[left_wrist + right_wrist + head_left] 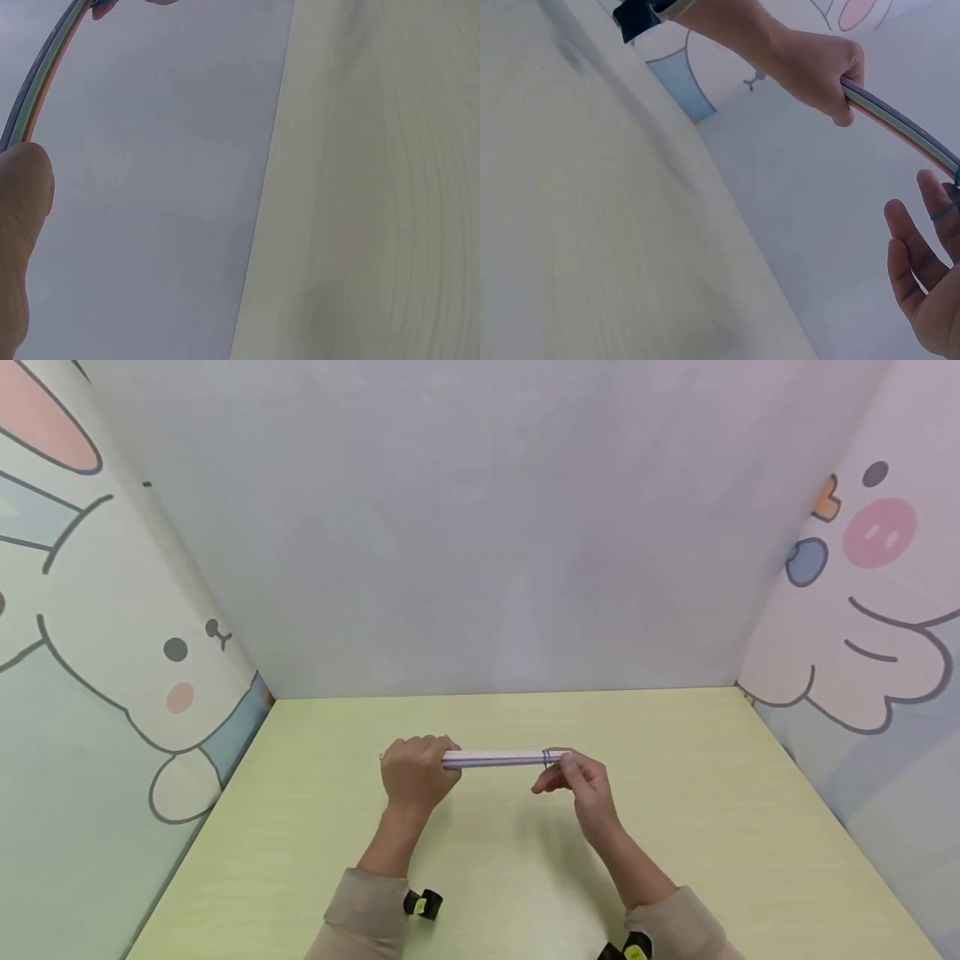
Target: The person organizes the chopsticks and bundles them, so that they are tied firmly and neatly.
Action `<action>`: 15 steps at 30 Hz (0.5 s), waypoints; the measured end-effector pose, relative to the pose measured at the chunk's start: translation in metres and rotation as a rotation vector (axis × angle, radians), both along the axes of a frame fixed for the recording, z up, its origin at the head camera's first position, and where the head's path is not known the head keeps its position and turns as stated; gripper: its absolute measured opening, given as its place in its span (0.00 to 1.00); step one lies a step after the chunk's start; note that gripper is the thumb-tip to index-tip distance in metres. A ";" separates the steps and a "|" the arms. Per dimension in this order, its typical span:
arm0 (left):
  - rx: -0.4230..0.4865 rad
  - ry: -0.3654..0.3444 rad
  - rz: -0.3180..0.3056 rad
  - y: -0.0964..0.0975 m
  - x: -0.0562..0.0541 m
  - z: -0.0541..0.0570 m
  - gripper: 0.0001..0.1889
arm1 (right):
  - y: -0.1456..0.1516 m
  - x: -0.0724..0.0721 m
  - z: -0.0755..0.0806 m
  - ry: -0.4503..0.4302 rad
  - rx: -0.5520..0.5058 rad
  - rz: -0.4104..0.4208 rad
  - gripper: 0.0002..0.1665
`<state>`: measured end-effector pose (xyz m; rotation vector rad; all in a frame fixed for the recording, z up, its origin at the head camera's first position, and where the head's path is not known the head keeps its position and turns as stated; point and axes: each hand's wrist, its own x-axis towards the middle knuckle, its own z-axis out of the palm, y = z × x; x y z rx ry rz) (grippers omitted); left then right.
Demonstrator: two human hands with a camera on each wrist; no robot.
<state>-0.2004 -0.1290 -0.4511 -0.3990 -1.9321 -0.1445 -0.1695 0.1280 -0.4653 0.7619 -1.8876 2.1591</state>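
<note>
A bundle of long thin sticks (495, 759), with grey, green and orange sides showing in the wrist views, is held level above the table. My left hand (418, 770) grips its left end in a closed fist, thumb side toward the bundle's middle. A thin blue rubber band (547, 757) wraps around the sticks near their right end. There my right hand (590, 785) pinches with thumb and forefinger, while its other fingers (904, 270) are spread. Part of the band (943, 213) crosses a right fingertip in the right wrist view.
Below the hands lies a pale yellow wood-grain table (337, 727). A plain grey wall (487, 527) rises behind it, with cartoon-printed panels (112, 610) on both sides. Dark cameras (423, 904) are strapped at both wrists.
</note>
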 end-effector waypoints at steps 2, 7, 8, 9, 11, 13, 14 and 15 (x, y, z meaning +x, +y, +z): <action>0.008 0.006 0.001 0.000 0.000 0.000 0.12 | 0.004 -0.002 0.003 0.028 0.054 -0.030 0.18; 0.030 0.016 -0.007 0.001 -0.001 0.000 0.13 | 0.012 -0.008 0.007 0.088 0.079 0.015 0.16; 0.034 0.019 -0.010 0.001 -0.001 0.000 0.14 | 0.013 -0.010 0.006 0.107 0.071 0.035 0.17; 0.037 0.022 -0.015 0.001 -0.001 0.000 0.14 | 0.014 -0.011 0.005 0.120 0.062 0.053 0.18; 0.041 0.028 -0.020 0.002 -0.001 -0.001 0.14 | 0.015 -0.012 0.003 0.147 0.051 0.080 0.22; 0.043 0.033 -0.025 0.002 -0.001 -0.001 0.14 | 0.016 -0.013 0.000 0.169 0.046 0.094 0.25; 0.042 0.034 -0.027 0.002 0.000 -0.001 0.14 | 0.016 -0.013 0.000 0.172 0.045 0.092 0.25; 0.040 0.031 -0.026 0.001 0.000 -0.001 0.14 | 0.015 -0.013 0.000 0.159 0.052 0.086 0.25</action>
